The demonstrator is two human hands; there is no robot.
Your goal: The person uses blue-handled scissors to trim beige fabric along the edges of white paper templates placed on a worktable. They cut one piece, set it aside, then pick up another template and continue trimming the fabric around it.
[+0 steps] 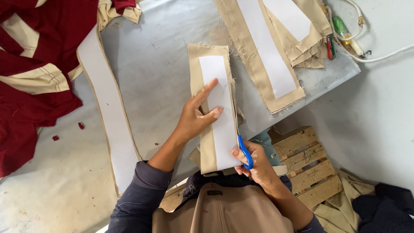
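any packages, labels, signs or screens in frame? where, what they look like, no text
No packages, signs or screens.
Small dark label: on the tan garment at the person's waist, bottom centre; rectangular, print too small to tell.
Green tube-shaped item: top right on the table by the white cable; may carry a label, unclear.
White strips on the tan fabric are plain, unprinted.

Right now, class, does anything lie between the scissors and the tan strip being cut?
Nothing visible does. The blue-handled scissors in the right hand already meet the strip's right edge, while the left hand presses flat on its white pattern, clear of the blades.
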